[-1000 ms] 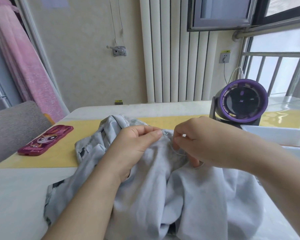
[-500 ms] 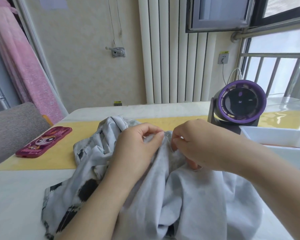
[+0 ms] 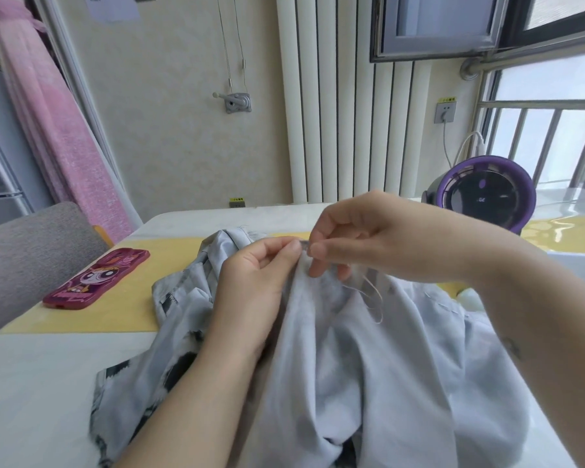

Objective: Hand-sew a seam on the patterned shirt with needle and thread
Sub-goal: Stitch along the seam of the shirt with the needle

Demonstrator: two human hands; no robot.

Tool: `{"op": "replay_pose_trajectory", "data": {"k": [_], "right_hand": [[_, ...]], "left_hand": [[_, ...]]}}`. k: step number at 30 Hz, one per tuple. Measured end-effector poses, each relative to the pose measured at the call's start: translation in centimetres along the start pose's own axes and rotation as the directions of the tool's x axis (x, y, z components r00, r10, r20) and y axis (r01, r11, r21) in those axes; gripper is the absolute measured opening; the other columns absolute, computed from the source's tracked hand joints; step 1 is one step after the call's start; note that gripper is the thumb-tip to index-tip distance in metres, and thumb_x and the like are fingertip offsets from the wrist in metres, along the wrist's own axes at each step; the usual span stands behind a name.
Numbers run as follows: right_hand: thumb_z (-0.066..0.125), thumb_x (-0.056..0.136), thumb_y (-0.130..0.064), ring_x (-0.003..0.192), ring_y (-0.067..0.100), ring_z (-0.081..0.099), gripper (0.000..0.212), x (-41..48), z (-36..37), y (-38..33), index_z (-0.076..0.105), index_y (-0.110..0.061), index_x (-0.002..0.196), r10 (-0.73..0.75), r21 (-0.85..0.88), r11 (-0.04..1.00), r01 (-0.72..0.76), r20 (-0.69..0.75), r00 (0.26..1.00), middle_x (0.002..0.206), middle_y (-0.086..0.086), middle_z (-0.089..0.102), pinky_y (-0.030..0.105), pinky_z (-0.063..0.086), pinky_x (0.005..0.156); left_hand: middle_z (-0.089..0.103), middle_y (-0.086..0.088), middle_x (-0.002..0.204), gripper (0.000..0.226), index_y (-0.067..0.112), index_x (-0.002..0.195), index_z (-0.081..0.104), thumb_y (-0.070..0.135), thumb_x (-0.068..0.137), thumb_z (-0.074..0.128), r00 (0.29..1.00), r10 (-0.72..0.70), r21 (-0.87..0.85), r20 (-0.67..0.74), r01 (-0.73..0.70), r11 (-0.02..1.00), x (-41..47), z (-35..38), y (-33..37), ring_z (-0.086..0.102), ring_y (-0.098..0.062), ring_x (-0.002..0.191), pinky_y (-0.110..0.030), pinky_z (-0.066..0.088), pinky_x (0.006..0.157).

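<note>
patterned shirt (image 3: 368,349) is bunched on the table (image 3: 31,400), one fold raised between both hands. Fold edge is pinched by the left hand (image 3: 250,282), thumb against forefinger. Right hand (image 3: 362,231) is curled, fingertips pinched at the same edge, touching the left's. Pinch is judged to be on the needle, too small to confirm. Loose thread (image 3: 374,292) is seen trailing below. Step judged: mid-stitch. Next: needle to be drawn through, slack taken up. Phone (image 3: 97,278) lies well left.
</note>
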State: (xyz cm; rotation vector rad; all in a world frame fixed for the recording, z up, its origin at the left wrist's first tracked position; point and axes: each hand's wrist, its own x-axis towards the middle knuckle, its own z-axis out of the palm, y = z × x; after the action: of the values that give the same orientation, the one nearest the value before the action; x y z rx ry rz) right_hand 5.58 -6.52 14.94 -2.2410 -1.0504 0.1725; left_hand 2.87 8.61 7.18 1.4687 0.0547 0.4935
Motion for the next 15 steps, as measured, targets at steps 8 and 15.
{"op": "replay_pose_trajectory", "data": {"k": [8, 15], "right_hand": [[0.070, 0.083, -0.024, 0.058, 0.006, 0.060, 0.016, 0.3, 1.0, 1.5, 0.055, -0.022, 0.087, -0.029, -0.012, 1.000, 0.027, -0.162, 0.986, 0.075, -0.007, 0.072, 0.018, 0.047, 0.050], [0.065, 0.066, -0.062, 0.069, -0.001, 0.061, 0.041, -0.2, -0.6, 2.6, 0.072, -0.030, 0.090, 0.094, 0.055, 0.995, -0.088, -0.116, 0.989, 0.078, -0.013, 0.068, 0.020, 0.049, 0.073]], "left_hand": [[0.073, 0.000, 0.078, 0.012, 0.012, 0.088, 0.070, 0.021, 0.082, 0.063, 0.990, 0.093, -0.042, 0.104, -0.090, 0.995, -0.4, 0.6, 0.3, 0.067, -0.008, 0.074, -0.018, 0.052, 0.067], [0.073, -0.007, 0.085, 0.019, 0.013, 0.086, 0.070, 0.027, 0.075, 0.064, 0.981, 0.134, -0.078, 0.141, -0.124, 0.989, -0.9, 0.6, 0.3, 0.068, -0.018, 0.082, -0.028, 0.054, 0.076]]}}
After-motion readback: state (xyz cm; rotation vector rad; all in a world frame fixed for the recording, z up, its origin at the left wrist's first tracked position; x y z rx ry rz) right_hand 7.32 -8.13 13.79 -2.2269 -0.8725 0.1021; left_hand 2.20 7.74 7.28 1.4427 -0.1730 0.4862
